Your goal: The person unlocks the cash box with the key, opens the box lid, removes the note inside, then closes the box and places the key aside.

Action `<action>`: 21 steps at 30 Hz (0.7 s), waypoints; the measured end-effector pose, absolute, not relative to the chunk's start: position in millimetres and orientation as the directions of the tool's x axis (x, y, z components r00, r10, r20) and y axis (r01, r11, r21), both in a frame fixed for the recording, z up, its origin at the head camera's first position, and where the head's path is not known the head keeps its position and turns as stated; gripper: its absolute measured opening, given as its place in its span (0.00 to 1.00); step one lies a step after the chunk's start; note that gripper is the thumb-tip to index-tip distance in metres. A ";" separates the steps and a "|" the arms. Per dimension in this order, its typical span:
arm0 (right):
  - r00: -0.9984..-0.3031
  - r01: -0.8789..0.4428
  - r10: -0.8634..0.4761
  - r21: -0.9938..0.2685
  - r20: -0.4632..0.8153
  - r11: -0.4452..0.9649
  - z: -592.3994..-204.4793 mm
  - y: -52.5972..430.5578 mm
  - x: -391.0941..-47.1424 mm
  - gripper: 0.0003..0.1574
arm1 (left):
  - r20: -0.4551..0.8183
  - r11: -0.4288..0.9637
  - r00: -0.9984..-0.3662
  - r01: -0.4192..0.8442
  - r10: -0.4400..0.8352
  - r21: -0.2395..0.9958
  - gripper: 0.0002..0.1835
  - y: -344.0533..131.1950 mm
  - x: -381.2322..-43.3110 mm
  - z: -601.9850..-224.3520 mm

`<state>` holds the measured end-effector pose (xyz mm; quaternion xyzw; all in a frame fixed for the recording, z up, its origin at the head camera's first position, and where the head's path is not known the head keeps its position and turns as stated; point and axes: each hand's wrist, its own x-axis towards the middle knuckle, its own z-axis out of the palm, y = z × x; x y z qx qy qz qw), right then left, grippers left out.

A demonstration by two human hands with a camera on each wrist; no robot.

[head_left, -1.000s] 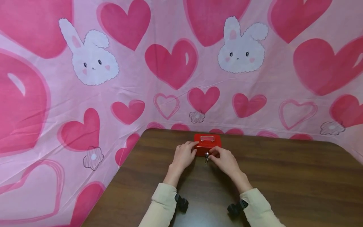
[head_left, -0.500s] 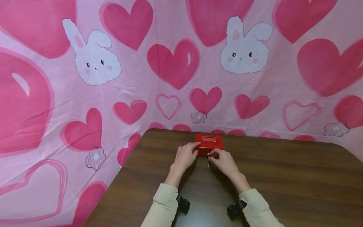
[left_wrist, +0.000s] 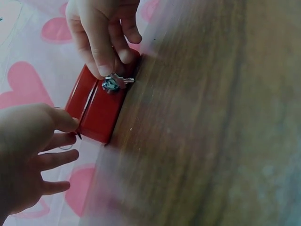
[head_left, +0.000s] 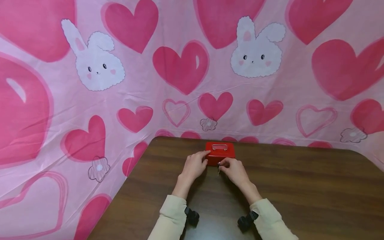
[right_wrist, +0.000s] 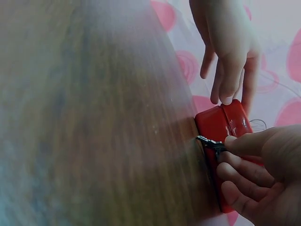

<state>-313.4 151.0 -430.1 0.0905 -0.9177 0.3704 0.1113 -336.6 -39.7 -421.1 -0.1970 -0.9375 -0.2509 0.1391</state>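
A red metal cash box (head_left: pixel 226 153) with a folding handle (head_left: pixel 220 147) on its lid stands near the table's far edge, lid down. At its front face my right hand (head_left: pixel 236 171) pinches a small key (right_wrist: pixel 207 140) between thumb and forefinger, right at the lock. In the left wrist view, silver keys (left_wrist: pixel 123 81) hang by the round lock. My left hand (head_left: pixel 193 165) rests against the box's left end with fingers spread and mostly straight, the thumb at the lid seam. The key's head is partly hidden by the right fingertips.
The brown wooden table (head_left: pixel 300 186) spreads to both sides and in front of the box. Just behind its far edge hangs a pink cloth (head_left: pixel 177 26) with hearts and rabbits. A black wrist camera (head_left: pixel 192 216) is strapped on each forearm.
The right thumb and forefinger have closed in over the lock and key, covering more of the silver lock. The right wrist has shifted slightly left. The left hand keeps its place on the box.
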 end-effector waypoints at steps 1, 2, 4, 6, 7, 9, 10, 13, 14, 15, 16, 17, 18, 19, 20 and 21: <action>-0.960 -0.244 -0.080 -0.662 0.269 0.709 -430.5 150.8 -313.5 0.05 | 0.355 0.793 -0.886 0.437 0.299 0.424 0.22 -39.9 -336.4 -421.1; -0.961 -0.241 -0.076 -0.664 0.267 0.708 -431.0 150.6 -313.6 0.05 | 0.349 0.789 -0.889 0.435 0.297 0.435 0.22 -40.0 -336.1 -421.2; -0.963 -0.232 -0.066 -0.672 0.263 0.703 -431.5 150.6 -313.7 0.05 | 0.337 0.779 -0.895 0.428 0.294 0.458 0.22 -40.0 -335.8 -421.2; -0.964 -0.222 -0.052 -0.683 0.260 0.696 -431.9 150.6 -313.6 0.05 | 0.332 0.772 -0.897 0.427 0.293 0.472 0.22 -39.8 -336.0 -421.3; -0.965 -0.217 -0.044 -0.690 0.259 0.690 -431.9 150.3 -313.6 0.04 | 0.323 0.766 -0.900 0.422 0.291 0.485 0.22 -40.3 -336.4 -421.2; -0.968 -0.206 -0.034 -0.717 0.247 0.666 -432.0 149.7 -313.3 0.04 | 0.307 0.764 -0.907 0.411 0.288 0.498 0.23 -41.1 -337.2 -421.2; -0.971 -0.197 -0.028 -0.732 0.236 0.653 -431.9 149.4 -312.9 0.04 | 0.301 0.763 -0.909 0.408 0.289 0.501 0.23 -41.4 -337.7 -421.4; -0.981 -0.161 -0.013 -0.783 0.192 0.601 -432.8 149.2 -312.3 0.04 | 0.279 0.761 -0.913 0.402 0.296 0.508 0.23 -42.3 -338.3 -422.1; -0.984 -0.148 -0.008 -0.798 0.176 0.584 -433.0 149.2 -312.3 0.04 | 0.280 0.762 -0.912 0.406 0.300 0.505 0.23 -42.2 -338.5 -422.3; -0.988 -0.129 0.000 -0.810 0.157 0.572 -433.3 149.3 -312.5 0.04 | 0.284 0.760 -0.909 0.411 0.304 0.503 0.23 -42.1 -338.6 -422.4; -0.989 -0.122 0.003 -0.817 0.149 0.564 -433.6 149.5 -312.6 0.05 | 0.288 0.760 -0.907 0.415 0.306 0.500 0.23 -42.0 -338.5 -422.4; -0.990 -0.114 0.007 -0.824 0.141 0.555 -434.0 149.9 -313.0 0.05 | 0.290 0.761 -0.906 0.417 0.308 0.498 0.23 -41.8 -338.4 -422.4; -0.991 -0.106 0.010 -0.828 0.133 0.550 -434.3 150.3 -313.4 0.05 | 0.296 0.760 -0.904 0.420 0.308 0.496 0.23 -41.6 -338.4 -422.2; -0.992 -0.100 0.013 -0.835 0.127 0.542 -434.2 150.6 -313.7 0.05 | 0.302 0.761 -0.903 0.423 0.307 0.492 0.23 -41.4 -338.6 -422.1; -0.993 -0.093 0.015 -0.842 0.119 0.531 -434.2 151.0 -314.0 0.05 | 0.303 0.762 -0.902 0.423 0.306 0.490 0.23 -41.3 -338.6 -422.0; -0.994 -0.089 0.012 -0.851 0.112 0.517 -434.4 151.6 -314.5 0.06 | 0.304 0.762 -0.903 0.422 0.304 0.491 0.23 -41.2 -338.5 -421.8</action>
